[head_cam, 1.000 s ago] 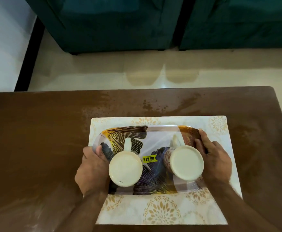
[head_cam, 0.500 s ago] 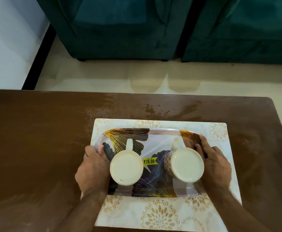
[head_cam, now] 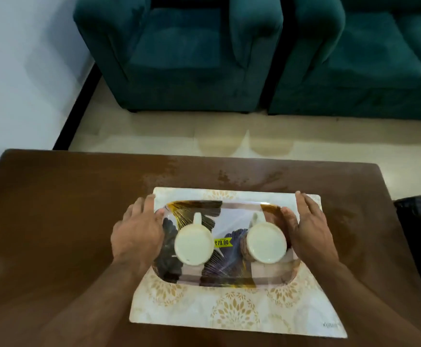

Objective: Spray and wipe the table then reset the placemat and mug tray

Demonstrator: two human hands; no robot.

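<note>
The tray (head_cam: 225, 246) (two mugs on it) was set on the placemat (head_cam: 229, 309), long side running left to right. It lay between the left hand (head_cam: 138, 236) and right hand (head_cam: 310, 234), fingers spread flat, nothing gripped.

The dark brown wooden bench (head_cam: 54, 221) has a smooth, semi-gloss top with dull wet-looking streaks toward 12 o'clock. On it, the cream, gold-patterned rectangular placemat (head_cam: 229, 314) looks smooth and matt. The oval leaf-print tray (head_cam: 229, 279) is glossy, seemingly plastic. Two cream glazed ceramic mugs (head_cam: 194, 246) shine softly.
</note>
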